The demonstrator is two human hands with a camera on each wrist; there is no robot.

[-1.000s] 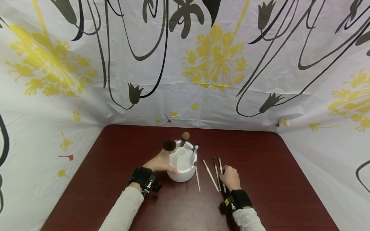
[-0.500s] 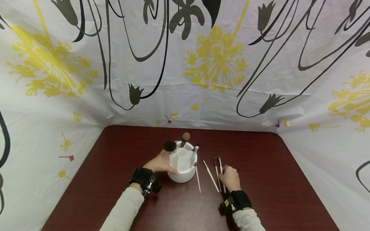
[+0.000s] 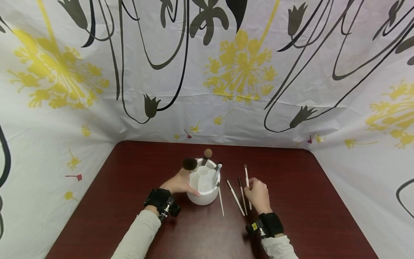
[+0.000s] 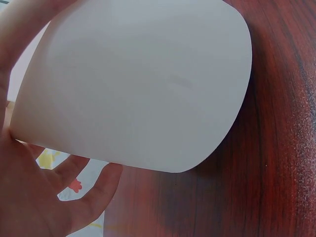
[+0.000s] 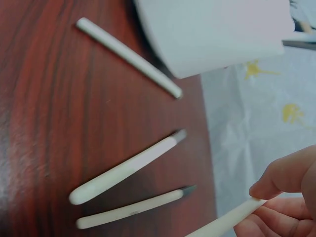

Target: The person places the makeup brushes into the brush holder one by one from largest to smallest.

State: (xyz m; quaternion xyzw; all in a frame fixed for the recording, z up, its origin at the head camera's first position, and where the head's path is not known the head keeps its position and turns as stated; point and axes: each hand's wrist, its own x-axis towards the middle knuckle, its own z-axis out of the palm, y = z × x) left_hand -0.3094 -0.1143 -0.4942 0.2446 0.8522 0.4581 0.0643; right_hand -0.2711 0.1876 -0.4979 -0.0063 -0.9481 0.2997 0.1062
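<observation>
Your left hand (image 3: 181, 182) curls round the cup (image 3: 203, 198); your right hand (image 3: 258, 194) pinches a brush (image 5: 226, 220) by its handle, beside three loose brushes (image 5: 127, 169) lying on the desk (image 3: 310, 208).

Diffuse glare pales the near tabletop (image 3: 197, 239), and the right wrist view looks slightly blurred.

A dark reddish-brown, wood-grained tabletop with rounded far corners (image 3: 300, 194) is backed and flanked by a creased white fabric sheet (image 3: 194, 81), which is printed with large yellow flower heads (image 3: 240, 66), curving grey-and-black stems (image 3: 157, 67), grey tulip shapes (image 3: 150, 107) and small red blossoms (image 3: 79, 177).
</observation>
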